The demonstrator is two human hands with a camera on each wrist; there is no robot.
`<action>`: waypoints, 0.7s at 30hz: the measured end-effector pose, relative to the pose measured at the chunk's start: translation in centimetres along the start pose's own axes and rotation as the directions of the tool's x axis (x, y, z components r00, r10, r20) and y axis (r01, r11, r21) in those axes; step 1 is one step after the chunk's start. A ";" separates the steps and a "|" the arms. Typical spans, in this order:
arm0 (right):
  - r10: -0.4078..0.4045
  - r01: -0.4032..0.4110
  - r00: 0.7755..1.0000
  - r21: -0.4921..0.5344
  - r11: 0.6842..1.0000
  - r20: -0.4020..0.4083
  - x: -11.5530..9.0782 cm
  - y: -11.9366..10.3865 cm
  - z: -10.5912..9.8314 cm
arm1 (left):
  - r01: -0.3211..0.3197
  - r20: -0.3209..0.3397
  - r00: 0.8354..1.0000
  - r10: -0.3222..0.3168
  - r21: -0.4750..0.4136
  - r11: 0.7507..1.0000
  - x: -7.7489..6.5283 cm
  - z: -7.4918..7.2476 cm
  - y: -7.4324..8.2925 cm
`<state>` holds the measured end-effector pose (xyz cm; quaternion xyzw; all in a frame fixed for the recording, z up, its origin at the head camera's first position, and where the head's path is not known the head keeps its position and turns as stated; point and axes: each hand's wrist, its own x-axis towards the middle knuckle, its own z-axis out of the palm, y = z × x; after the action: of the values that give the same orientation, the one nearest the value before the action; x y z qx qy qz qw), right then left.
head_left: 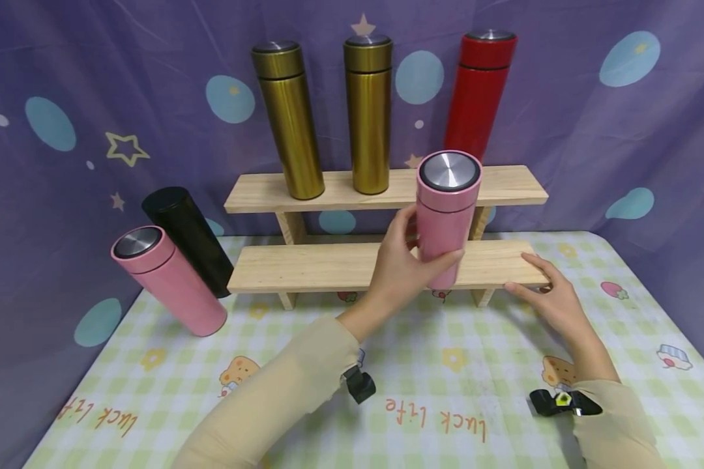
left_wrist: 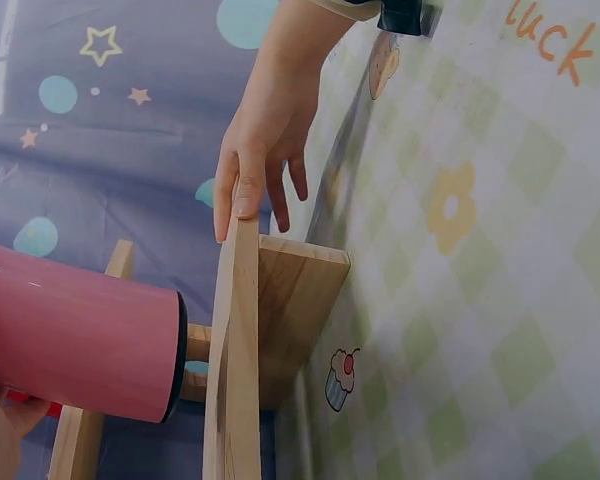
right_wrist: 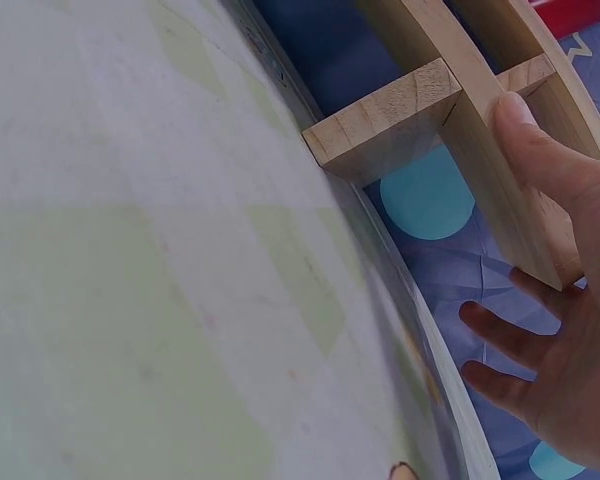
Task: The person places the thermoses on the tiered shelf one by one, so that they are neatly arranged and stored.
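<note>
My left hand (head_left: 397,262) grips a pink thermos flask (head_left: 446,225) with a silver-topped lid, fingers and thumb wrapped round its body. The flask stands upright before the lower board of a two-tier wooden shelf (head_left: 305,268). In the left wrist view, the flask's dark-rimmed base (left_wrist: 177,355) is apart from the board. At the lower board's right end, my right hand (head_left: 554,303) pinches the wood. Its thumb (right_wrist: 520,125) presses the front edge while the index finger is at the far side; the other fingers hang free below.
Two gold flasks (head_left: 293,130) (head_left: 368,124) and a red flask (head_left: 481,98) stand on the upper board. Left of the shelf, another pink flask (head_left: 173,286) stands on the checked tablecloth (head_left: 422,365) beside a black flask (head_left: 190,241). A purple curtain (head_left: 152,78) hangs behind.
</note>
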<state>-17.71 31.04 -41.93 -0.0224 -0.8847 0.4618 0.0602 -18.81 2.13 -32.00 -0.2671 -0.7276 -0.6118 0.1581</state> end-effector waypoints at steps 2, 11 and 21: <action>0.004 -0.004 1.000 0.000 1.000 0.006 0.0 0.1 0.0 | -0.007 -0.001 1.000 0.007 -0.014 1.000 0.3 0.4 -0.1; 0.019 -0.020 1.000 0.025 0.999 0.023 -0.1 0.1 -0.1 | 0.002 -0.041 0.999 -0.004 -0.052 0.999 0.9 2.1 -0.5; 0.006 -0.007 1.000 0.010 1.000 0.014 0.1 0.1 -0.1 | 0.028 -0.046 0.999 -0.026 0.032 0.999 1.6 3.3 -1.2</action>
<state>-17.84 31.19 -41.96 -0.0218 -0.8826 0.4667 0.0528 -20.52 5.55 -32.76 -0.2407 -0.7371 -0.6080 0.1707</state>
